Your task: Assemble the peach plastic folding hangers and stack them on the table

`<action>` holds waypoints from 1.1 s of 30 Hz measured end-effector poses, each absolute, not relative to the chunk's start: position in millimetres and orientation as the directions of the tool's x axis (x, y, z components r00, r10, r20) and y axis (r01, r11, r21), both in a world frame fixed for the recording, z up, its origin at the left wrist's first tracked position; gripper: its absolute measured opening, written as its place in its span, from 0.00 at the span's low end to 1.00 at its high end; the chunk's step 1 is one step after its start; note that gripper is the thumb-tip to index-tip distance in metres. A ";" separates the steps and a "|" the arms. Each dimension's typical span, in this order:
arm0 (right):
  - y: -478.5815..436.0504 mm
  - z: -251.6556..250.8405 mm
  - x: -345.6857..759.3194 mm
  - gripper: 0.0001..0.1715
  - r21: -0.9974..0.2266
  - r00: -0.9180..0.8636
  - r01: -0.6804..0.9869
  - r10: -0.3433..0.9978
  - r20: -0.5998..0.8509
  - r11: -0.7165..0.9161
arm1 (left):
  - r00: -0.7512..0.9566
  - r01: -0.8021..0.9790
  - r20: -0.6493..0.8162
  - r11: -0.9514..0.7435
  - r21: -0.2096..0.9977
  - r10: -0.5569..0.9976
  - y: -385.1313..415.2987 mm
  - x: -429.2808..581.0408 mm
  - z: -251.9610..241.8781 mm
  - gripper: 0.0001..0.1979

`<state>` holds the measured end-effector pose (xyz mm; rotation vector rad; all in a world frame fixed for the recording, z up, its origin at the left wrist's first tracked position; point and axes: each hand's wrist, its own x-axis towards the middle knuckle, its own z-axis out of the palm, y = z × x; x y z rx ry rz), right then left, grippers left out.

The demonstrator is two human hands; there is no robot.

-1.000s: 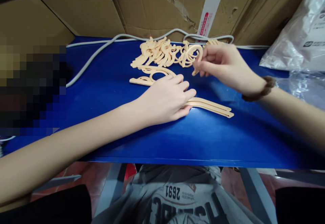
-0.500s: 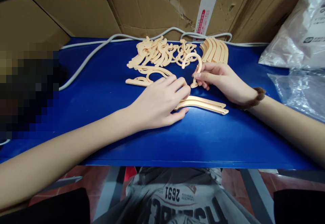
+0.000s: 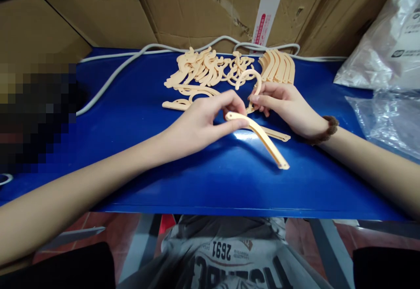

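Note:
A curved beige plastic hanger arm [image 3: 265,141] is pinched near its upper end by my left hand [image 3: 205,120], with its far end slanting toward the table's front. Behind it a second hanger arm [image 3: 275,133] lies on the blue table, partly covered by the held one. My right hand [image 3: 280,101] grips a beige hanger hook [image 3: 257,77] by its stem, with the curved top upward and to the left. The hook's lower end is partly hidden behind my left hand's fingers. Left of my hands lie some beige hanger pieces [image 3: 179,105].
Along the back of the blue table [image 3: 197,188] are a heap of hanger parts [image 3: 197,68], loose hooks [image 3: 241,64] and a row of hanger arms [image 3: 278,66]. A white cable [image 3: 114,79] runs behind them, before cardboard boxes [image 3: 197,9]. Plastic bags [image 3: 380,48] sit at the right.
My left hand has taken hold of one of the two hanger arms, lifted it off the table and tilted its far end toward me. My right hand stays nearly still with the hook.

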<state>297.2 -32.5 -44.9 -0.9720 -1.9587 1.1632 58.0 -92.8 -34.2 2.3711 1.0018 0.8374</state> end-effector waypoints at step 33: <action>-30.0 -50.3 298.0 0.22 -0.968 -0.473 0.141 0.873 0.120 0.210 | 0.453 0.852 0.139 -0.474 0.222 0.881 -92.8 60.6 -33.6 0.18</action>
